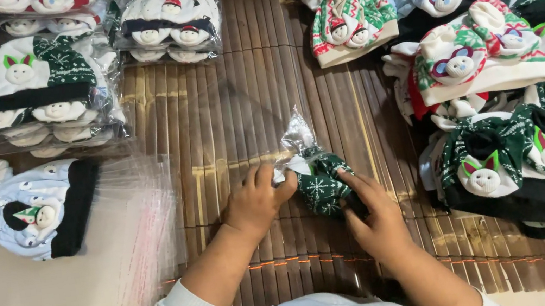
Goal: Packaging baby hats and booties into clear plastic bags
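Green knit hat (323, 185), half inside a clear bag (262, 126) on the counter (224, 110), clamped between both hands (254, 202), best eased in squarely, ears tucked flat.

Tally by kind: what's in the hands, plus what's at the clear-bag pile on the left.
Hats: 2, the green hat held by left hand and right hand, and the light-blue hat on the pile
Loose clear bag at the green hat's tip: 1
Pile of clear bags: 1
Total: 4
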